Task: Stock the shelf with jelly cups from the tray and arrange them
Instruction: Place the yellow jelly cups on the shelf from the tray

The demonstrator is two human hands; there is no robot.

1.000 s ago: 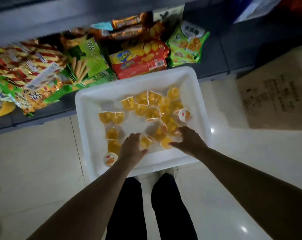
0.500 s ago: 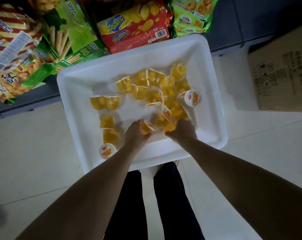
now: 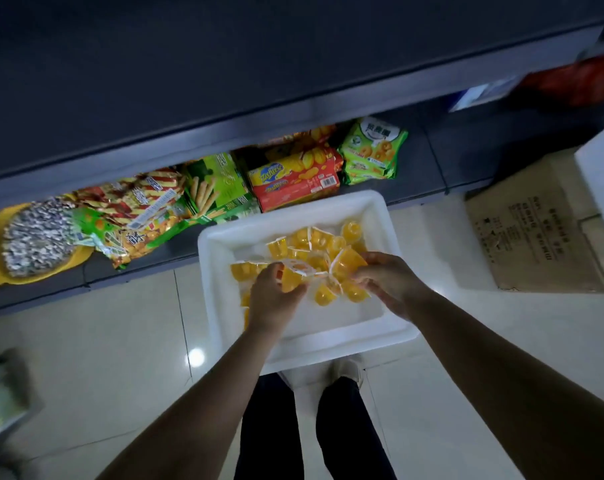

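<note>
— Head view: what has changed since half a second ago?

— Both hands have lifted off the tray floor. The left hand now holds an orange cup curled in its fingers, raised above the heap. The right hand pinches another cup by its edge, tipped on its side.

— And the camera?

— It has tilted up; the dark upper shelf now fills the top, and the tray sits lower in the picture.

— Where are the other cups?

— Loose in the white tray, piled mostly at its far side, on the floor before the low shelf of snack packs.

— Anything beside it?

— A cardboard box to the right.
</note>
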